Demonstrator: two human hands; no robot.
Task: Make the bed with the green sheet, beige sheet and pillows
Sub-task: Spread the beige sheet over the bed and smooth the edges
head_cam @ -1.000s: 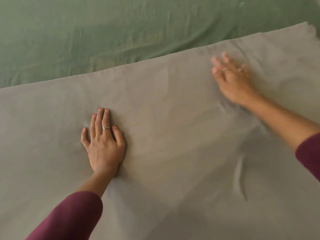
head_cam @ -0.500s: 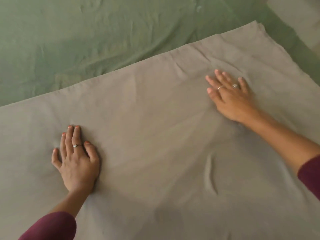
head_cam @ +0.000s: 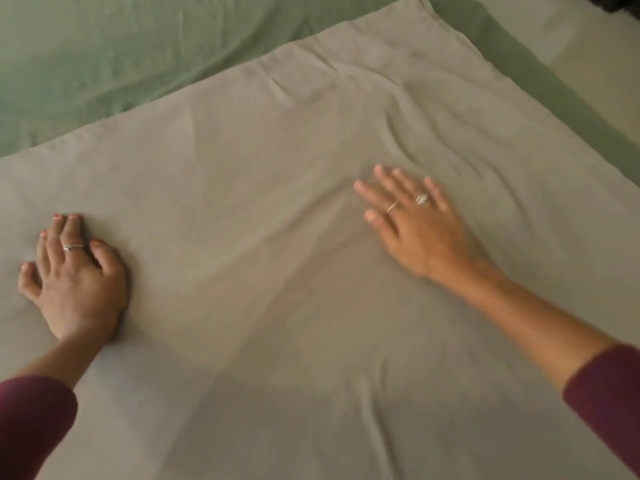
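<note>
Slid back toward the body since a moment ago, right hand [head_cam: 415, 223] flat with fingers spread on beige sheet [head_cam: 277, 202] over green sheet [head_cam: 104, 57], wrinkles just beyond, far from flat left hand [head_cam: 74, 278].

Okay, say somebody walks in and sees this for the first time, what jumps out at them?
Probably the two hands laid flat on the beige sheet, which fills most of the view: the left hand at the left edge, the right hand right of centre, both wearing rings. Next, the green sheet showing beyond the beige one's far edge, and the wrinkles bunched ahead of the right hand.
</note>
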